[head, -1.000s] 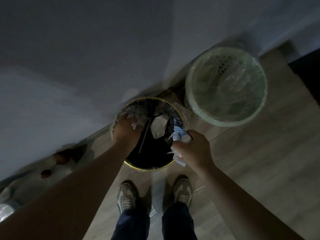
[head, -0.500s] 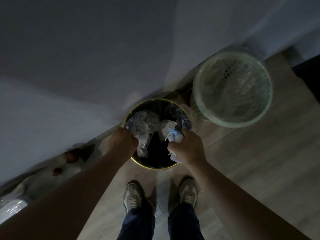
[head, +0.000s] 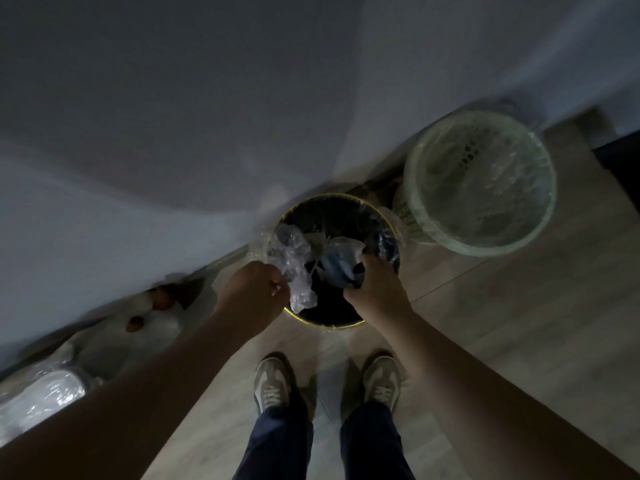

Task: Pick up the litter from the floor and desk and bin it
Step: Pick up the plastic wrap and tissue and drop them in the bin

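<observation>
A single head-worn camera looks steeply down from standing height: the person's own shoes [head: 273,382] near the bottom edge, black bin [head: 346,197] close at centre, floor [head: 519,341] right, wall [head: 207,98] filling the far half.

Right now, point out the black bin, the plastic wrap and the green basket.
black bin [head: 332,211], head view, far inner wall.
plastic wrap [head: 293,252], head view, crumpled middle.
green basket [head: 481,250], head view, near rim.

left hand [head: 254,293] and right hand [head: 376,289] curled
</observation>
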The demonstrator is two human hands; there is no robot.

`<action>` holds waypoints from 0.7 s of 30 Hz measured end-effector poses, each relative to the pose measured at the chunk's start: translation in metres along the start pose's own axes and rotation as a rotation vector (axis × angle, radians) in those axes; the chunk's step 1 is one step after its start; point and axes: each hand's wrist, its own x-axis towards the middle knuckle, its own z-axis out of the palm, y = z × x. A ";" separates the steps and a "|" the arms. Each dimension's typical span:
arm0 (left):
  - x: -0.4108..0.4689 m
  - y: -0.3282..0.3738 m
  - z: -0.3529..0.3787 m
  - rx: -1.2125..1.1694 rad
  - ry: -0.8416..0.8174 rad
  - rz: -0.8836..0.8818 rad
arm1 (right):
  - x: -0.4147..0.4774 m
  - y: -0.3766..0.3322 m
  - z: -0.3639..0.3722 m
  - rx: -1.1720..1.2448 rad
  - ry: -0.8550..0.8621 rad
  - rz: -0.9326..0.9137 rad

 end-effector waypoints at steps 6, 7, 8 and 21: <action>-0.011 0.036 -0.012 0.020 0.092 0.217 | -0.035 0.005 -0.035 0.021 -0.003 0.020; -0.013 0.043 -0.016 0.015 0.086 0.221 | -0.040 0.006 -0.040 0.020 0.004 0.025; -0.016 0.051 -0.021 -0.003 0.068 0.218 | -0.047 0.006 -0.048 0.017 0.016 0.029; -0.107 0.121 -0.151 0.135 -0.003 0.278 | -0.178 -0.052 -0.136 -0.189 0.035 -0.087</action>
